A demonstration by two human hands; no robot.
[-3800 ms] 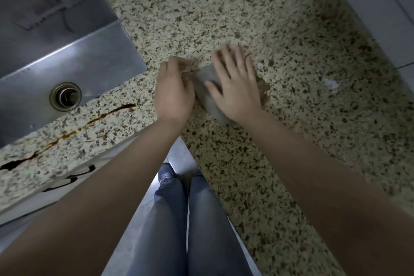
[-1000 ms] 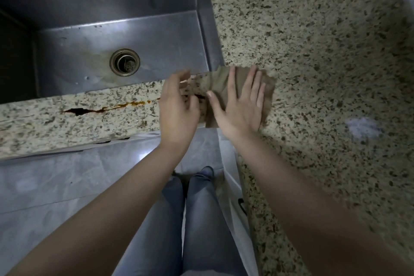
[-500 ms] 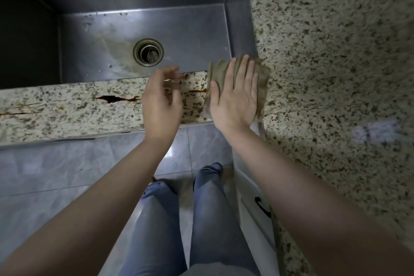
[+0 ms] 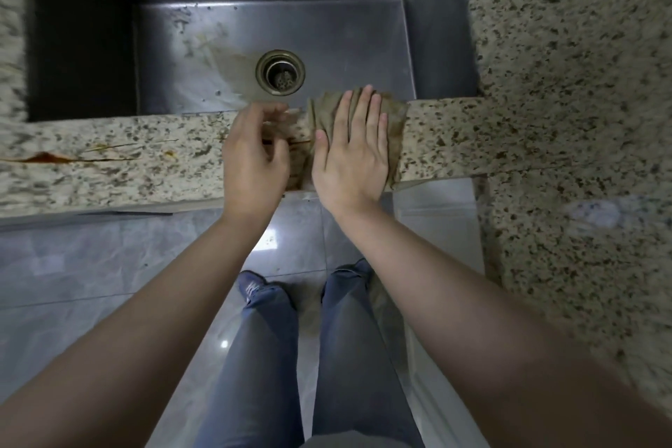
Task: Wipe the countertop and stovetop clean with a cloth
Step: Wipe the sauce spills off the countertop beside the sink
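Your right hand [image 4: 351, 153] presses the cloth [image 4: 394, 127] flat on the countertop [image 4: 509, 142] strip in front of the sink [image 4: 345, 29].

Head view: at frame centre the cloth lies across the narrow strip, under your straight, spread fingers. Your left hand [image 4: 252, 156] hovers just left of it, fingers loosely curled; you cannot tell whether it touches the cloth. A brown stain [image 4: 47, 157] streaks the strip at far left. The drain [image 4: 280, 72] sits above your hands.

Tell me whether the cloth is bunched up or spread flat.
Spread flat: the cloth lies on the countertop strip, under the right hand.
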